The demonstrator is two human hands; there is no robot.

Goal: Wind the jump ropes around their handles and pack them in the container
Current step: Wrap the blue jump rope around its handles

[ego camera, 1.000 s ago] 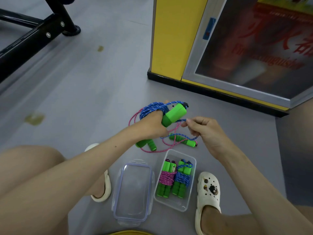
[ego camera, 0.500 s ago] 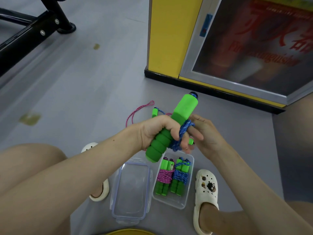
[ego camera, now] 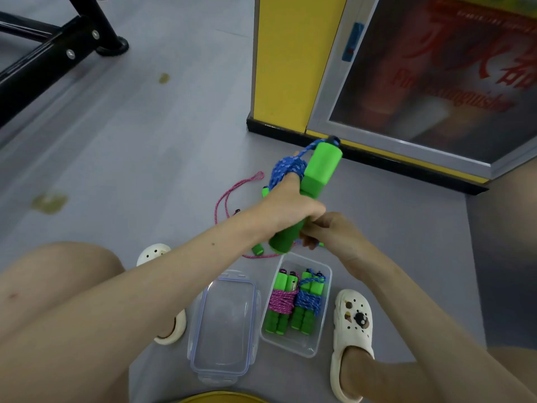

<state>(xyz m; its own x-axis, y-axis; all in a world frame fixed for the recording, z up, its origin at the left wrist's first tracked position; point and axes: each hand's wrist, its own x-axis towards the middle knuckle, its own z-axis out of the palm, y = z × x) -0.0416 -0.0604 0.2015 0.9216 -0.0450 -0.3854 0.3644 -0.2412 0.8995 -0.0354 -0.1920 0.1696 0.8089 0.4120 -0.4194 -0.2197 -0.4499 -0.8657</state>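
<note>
My left hand (ego camera: 287, 207) grips the green foam handles (ego camera: 318, 173) of a blue jump rope, tilted up to the right. Blue rope (ego camera: 286, 168) is bunched over the thumb side of that hand. My right hand (ego camera: 328, 231) curls its fingers against the handles' lower end, pinching the rope there. A clear container (ego camera: 322, 341) on the floor below holds a pink-wound rope (ego camera: 281, 302) and a blue-wound rope (ego camera: 308, 301). Behind my hands, a loose pink rope (ego camera: 232, 190) with green handles lies on the floor, partly hidden.
The container's clear lid (ego camera: 223, 327) lies to its left. White clogs (ego camera: 350, 324) sit on both sides of the container. A yellow cabinet (ego camera: 284, 62) with a glass door stands behind. A black metal frame (ego camera: 55, 53) crosses the upper left.
The handles tipped further up and right. The blue rope, earlier wrapped near my right fingers at mid-handle, now bunches above my left hand, and my right hand dropped to the handles' lower end.
</note>
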